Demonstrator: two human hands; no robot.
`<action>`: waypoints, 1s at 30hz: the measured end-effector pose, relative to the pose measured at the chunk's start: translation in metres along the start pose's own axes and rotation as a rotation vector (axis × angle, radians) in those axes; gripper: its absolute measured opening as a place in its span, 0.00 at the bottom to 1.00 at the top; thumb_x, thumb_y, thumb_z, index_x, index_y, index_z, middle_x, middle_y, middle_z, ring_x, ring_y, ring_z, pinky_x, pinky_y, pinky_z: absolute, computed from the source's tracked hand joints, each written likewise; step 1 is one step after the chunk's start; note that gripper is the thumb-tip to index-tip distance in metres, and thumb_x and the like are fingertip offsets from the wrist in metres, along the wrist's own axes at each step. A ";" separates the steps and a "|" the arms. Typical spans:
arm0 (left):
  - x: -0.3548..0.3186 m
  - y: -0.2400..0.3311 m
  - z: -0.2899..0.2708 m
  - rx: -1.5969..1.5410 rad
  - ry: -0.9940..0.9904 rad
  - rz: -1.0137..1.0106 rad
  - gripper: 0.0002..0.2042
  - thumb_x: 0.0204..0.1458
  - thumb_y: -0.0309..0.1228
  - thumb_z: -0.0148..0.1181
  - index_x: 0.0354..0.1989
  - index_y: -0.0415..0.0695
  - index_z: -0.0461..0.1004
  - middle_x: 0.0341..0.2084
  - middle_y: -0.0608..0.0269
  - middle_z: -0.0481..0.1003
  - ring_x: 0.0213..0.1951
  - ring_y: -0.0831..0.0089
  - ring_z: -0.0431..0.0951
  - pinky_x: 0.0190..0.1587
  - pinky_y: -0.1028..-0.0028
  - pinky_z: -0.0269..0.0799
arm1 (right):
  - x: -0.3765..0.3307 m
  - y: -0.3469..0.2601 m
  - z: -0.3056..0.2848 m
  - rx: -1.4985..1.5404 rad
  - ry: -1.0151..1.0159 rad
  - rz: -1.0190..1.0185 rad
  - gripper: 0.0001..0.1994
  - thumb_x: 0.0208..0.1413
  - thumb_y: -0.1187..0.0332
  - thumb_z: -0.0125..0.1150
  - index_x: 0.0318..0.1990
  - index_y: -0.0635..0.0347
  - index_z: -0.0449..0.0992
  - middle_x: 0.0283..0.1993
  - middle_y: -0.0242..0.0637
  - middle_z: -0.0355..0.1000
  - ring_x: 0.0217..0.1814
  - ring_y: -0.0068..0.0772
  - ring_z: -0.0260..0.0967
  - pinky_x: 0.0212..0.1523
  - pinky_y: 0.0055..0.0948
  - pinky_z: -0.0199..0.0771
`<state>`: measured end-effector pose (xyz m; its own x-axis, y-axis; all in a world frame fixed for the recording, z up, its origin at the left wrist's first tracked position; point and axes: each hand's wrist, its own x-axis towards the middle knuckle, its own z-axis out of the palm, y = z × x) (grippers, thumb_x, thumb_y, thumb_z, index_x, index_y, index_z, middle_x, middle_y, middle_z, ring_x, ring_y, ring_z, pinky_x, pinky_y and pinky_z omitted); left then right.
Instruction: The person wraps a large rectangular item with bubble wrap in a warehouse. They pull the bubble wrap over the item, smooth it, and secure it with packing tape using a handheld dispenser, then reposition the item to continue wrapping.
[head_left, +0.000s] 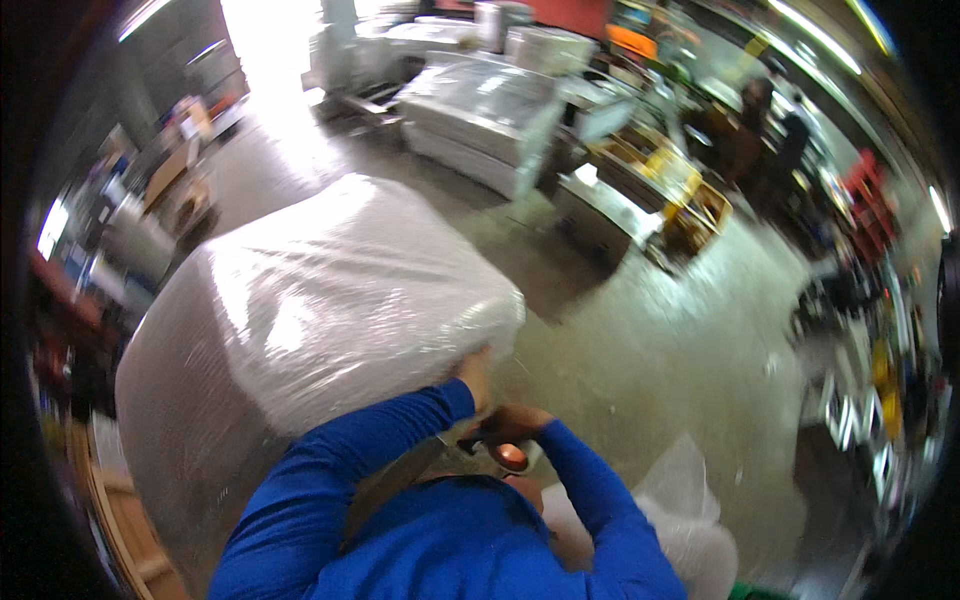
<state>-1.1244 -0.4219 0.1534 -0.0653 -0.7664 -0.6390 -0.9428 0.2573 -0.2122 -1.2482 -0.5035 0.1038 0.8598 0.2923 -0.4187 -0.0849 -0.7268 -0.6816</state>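
Head view, motion-blurred throughout. A large bulky object wrapped in bubble wrap and clear film [320,300] fills the left-centre of the frame, standing on the concrete floor [640,340].

Left hand [476,378], in a blue sleeve [360,440], presses against the lower right edge of the wrapped bundle, fingers tucked at the film; only part of the hand shows, so how far it is closed cannot be told. It touches the wrap directly.

Right hand [512,424] sits just below and right of the left hand, close to the person's chest, curled around the orange-handled scissors [505,457]. The scissors' dark blades [395,478] run down-left across the blue top. The scissors are just beside the bundle's lower corner, whether touching it cannot be told.

A loose piece of bubble wrap [690,520] lies low right, near the right elbow.

Background: wrapped white units [490,115] on the floor farther off, a yellow-framed cart [690,195] to the right, a wooden pallet edge [125,530] at lower left.
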 end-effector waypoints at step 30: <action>-0.326 -0.048 -0.050 -0.295 1.309 -1.170 0.14 0.55 0.20 0.63 0.48 0.49 0.83 0.36 0.61 0.78 0.34 0.66 0.83 0.34 0.70 0.85 | -0.061 0.026 -0.092 0.764 1.543 -0.260 0.32 0.56 0.61 0.68 0.63 0.74 0.69 0.58 0.43 0.73 0.57 0.34 0.72 0.59 0.34 0.70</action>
<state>-1.0745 -0.2135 0.4086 0.5640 -0.4155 0.7136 -0.6959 -0.7043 0.1399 -1.2568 -0.5977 0.1667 0.4997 -0.7979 0.3372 0.3141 -0.1959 -0.9290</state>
